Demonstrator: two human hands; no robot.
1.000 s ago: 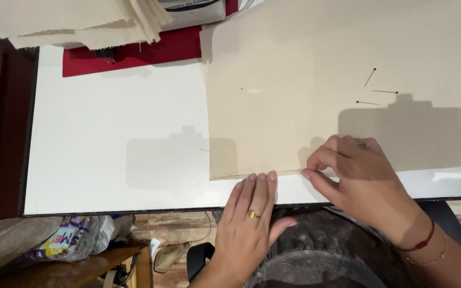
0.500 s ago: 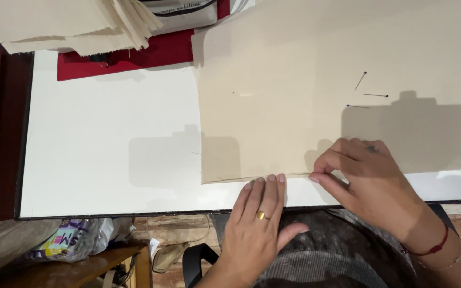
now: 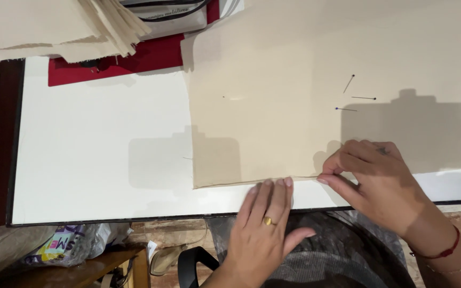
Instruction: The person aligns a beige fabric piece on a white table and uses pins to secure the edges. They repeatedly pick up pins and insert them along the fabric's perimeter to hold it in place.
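stack of beige sheets (image 3: 65, 26) top left, white desk (image 3: 97, 154) bare beside it. left hand (image 3: 262, 229) has slid up, fingers flat on the cloth (image 3: 273, 90) hem; right hand (image 3: 380, 181) now pinches that folded edge shut. three pins (image 3: 356, 97) lie beyond, desk's front edge close.

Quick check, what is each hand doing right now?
Left hand: open, flat, fingertips pressing the near edge of the beige fabric.
Right hand: fingers pinched shut on the fabric's folded edge.
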